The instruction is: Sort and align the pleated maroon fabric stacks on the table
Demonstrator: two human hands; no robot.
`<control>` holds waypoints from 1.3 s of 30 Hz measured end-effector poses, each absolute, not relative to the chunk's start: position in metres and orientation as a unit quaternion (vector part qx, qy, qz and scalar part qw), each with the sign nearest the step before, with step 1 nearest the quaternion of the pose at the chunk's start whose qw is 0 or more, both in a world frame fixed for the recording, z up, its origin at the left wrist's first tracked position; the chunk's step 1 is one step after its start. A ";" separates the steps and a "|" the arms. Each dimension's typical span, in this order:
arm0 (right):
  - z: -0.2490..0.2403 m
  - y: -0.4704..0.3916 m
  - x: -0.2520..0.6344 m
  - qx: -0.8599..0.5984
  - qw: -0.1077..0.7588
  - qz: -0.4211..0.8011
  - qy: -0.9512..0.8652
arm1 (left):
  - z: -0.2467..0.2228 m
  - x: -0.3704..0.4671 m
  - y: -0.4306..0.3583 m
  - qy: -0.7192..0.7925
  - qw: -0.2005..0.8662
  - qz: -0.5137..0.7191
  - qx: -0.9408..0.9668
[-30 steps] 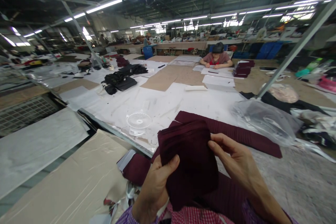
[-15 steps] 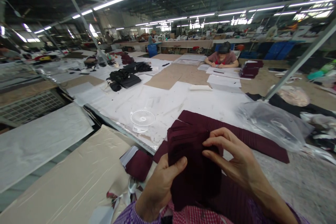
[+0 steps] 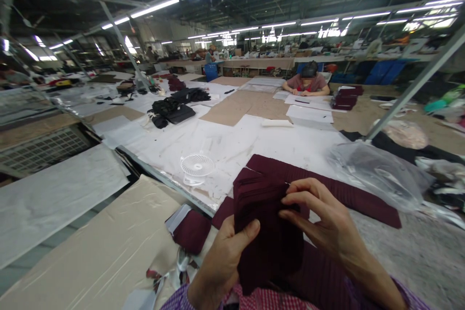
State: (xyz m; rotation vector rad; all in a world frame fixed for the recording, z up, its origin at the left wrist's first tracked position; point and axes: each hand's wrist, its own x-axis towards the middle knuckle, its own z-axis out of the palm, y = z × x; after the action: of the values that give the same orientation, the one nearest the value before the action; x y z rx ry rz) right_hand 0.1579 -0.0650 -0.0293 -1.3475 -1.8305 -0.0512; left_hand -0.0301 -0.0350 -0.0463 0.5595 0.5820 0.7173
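A stack of dark maroon fabric pieces (image 3: 267,237) is held up in front of me. My left hand (image 3: 227,254) grips its left side, thumb on the front and the other fingers behind. At the upper right corner of the stack, my right hand (image 3: 319,220) pinches the edges of the pieces between thumb and fingertips. More maroon pieces (image 3: 348,193) lie overlapped in a long row on the table behind and to the right. Left of my left hand rests a small maroon pile with a grey piece (image 3: 191,230).
A white fan (image 3: 197,165) stands on the paper-covered table. Clear plastic bags (image 3: 378,174) lie to the right, by a slanted metal post (image 3: 417,82). Black fabric bundles (image 3: 172,111) sit farther back. Across the table a person (image 3: 307,80) leans over papers, beside maroon stacks (image 3: 347,97).
The held stack has tilted slightly, and its lower right edge has moved a little inward. Both hands keep nearly the same places. The person across has shifted their hands slightly.
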 end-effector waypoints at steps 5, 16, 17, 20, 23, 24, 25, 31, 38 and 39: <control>-0.032 -0.065 0.158 -0.532 0.425 -0.039 -0.732 | -0.046 -0.030 -0.035 0.281 0.860 0.346 0.248; -0.032 -0.064 0.160 -0.519 0.401 -0.024 -0.754 | -0.047 -0.030 -0.034 0.282 0.851 0.342 0.282; -0.031 -0.063 0.160 -0.514 0.396 -0.019 -0.760 | -0.048 -0.030 -0.034 0.284 0.847 0.341 0.292; -0.028 -0.061 0.161 -0.512 0.385 0.009 -0.768 | -0.052 -0.032 -0.034 0.304 0.832 0.333 0.322; -0.027 -0.060 0.161 -0.513 0.373 0.026 -0.773 | -0.052 -0.033 -0.034 0.319 0.825 0.323 0.337; -0.028 -0.060 0.161 -0.512 0.371 0.028 -0.774 | -0.052 -0.033 -0.034 0.318 0.824 0.322 0.341; -0.028 -0.060 0.162 -0.510 0.371 0.029 -0.775 | -0.051 -0.033 -0.034 0.316 0.823 0.320 0.346; -0.032 -0.060 0.165 -0.513 0.372 0.057 -0.771 | -0.049 -0.033 -0.033 0.308 0.811 0.315 0.386; -0.032 -0.059 0.166 -0.510 0.376 0.032 -0.773 | -0.053 -0.031 -0.035 0.311 0.818 0.322 0.361; -0.032 -0.059 0.166 -0.510 0.375 0.029 -0.773 | -0.055 -0.031 -0.035 0.317 0.816 0.323 0.360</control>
State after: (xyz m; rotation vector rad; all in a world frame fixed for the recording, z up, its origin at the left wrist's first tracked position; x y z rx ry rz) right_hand 0.1659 -0.0586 -0.0324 -1.3053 -1.9788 0.0742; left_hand -0.0314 -0.0354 -0.0549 0.7686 0.6751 0.6889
